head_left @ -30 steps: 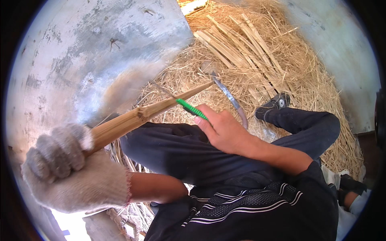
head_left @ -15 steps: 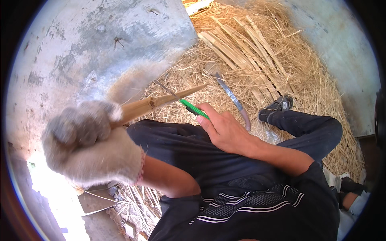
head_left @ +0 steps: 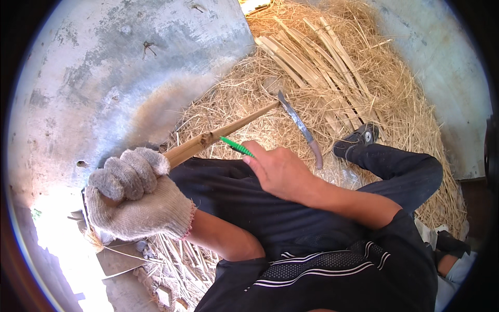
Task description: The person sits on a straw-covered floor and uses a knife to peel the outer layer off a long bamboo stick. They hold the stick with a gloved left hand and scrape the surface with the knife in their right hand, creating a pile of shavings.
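Note:
My left hand [head_left: 136, 193], in a white knitted glove, is closed around the near end of a split bamboo stick [head_left: 218, 134] that points up and right over the straw. My bare right hand [head_left: 278, 169] rests on my dark-trousered thigh and holds a thin green tool [head_left: 236, 146] whose tip touches the stick. A curved knife [head_left: 300, 127] with a wooden handle lies on the straw just beyond the stick's far end, apart from both hands.
A heap of dry straw [head_left: 234, 99] covers the ground ahead, with a bundle of split bamboo strips [head_left: 306, 57] on top. Grey concrete floor [head_left: 104, 67] spreads to the left. My shoe [head_left: 358, 138] rests on the straw at right.
My gloved left hand has drawn the stick toward me and shifted right, then down. The right hand with the green tool stays on my thigh.

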Motion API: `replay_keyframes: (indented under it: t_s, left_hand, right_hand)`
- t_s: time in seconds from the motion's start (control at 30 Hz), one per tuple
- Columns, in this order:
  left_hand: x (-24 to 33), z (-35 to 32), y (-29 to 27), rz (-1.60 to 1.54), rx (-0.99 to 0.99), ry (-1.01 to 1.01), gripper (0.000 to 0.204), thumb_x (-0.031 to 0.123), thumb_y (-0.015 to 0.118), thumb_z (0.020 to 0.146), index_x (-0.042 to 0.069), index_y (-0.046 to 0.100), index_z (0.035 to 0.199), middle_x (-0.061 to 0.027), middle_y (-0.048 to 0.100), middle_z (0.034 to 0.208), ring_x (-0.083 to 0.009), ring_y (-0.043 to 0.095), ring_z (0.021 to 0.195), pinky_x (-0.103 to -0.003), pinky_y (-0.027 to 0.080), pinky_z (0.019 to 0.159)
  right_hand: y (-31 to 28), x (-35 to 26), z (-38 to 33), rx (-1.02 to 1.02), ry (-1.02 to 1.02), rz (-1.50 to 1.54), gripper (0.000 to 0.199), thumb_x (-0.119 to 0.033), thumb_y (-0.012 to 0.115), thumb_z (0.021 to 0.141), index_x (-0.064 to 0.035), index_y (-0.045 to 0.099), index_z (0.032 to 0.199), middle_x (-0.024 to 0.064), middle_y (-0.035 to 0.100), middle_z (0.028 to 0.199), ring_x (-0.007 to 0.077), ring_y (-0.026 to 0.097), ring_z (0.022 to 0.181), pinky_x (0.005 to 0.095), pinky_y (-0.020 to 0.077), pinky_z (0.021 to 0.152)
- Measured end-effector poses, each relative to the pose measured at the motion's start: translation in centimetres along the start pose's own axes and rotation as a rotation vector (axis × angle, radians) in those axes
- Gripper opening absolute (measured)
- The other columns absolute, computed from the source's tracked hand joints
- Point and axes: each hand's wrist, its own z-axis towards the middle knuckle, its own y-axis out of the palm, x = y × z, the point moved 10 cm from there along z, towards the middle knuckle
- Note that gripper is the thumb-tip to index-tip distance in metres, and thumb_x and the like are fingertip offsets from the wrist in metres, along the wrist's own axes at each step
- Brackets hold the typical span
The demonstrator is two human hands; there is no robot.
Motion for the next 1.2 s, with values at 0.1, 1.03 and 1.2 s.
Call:
replay_keyframes:
  t_s: [0.1,1.03,1.2]
  left_hand:
    - [-0.1,-0.4,0.4,0.000,0.006,0.011,0.031,0.022,0.043,0.086,0.018,0.033,0.056,0.0038,0.024,0.046,-0.0099,0.021,0.037,-0.030,0.022,0.036]
    - [0.4,-0.7,-0.6,-0.009,0.032,0.060,0.032,0.022,0.042,0.088,0.018,0.034,0.057,0.0035,0.024,0.046,-0.0095,0.021,0.038,-0.029,0.023,0.035]
    - [-0.1,-1.0,0.5,-0.015,-0.027,0.029,0.033,0.022,0.040,0.089,0.017,0.033,0.057,0.0033,0.024,0.045,-0.0095,0.021,0.037,-0.029,0.024,0.034]
  right_hand:
    - [0.9,0.5,0.2,0.103,-0.062,-0.005,0.018,-0.014,0.053,0.096,-0.0047,0.048,0.110,0.0211,0.053,0.054,0.0429,0.057,0.051,0.0505,0.0431,0.047]
    - [0.7,6.6,1.4,-0.034,0.195,-0.244,0.020,-0.021,0.051,0.098,-0.0017,0.048,0.100,0.0228,0.054,0.053,0.0446,0.057,0.050,0.0530,0.0435,0.046]
    - [0.5,2.8,0.3,0.058,0.012,-0.171,0.018,-0.020,0.053,0.096,-0.0022,0.049,0.100,0.0232,0.054,0.053,0.0458,0.057,0.051,0.0537,0.0436,0.047]
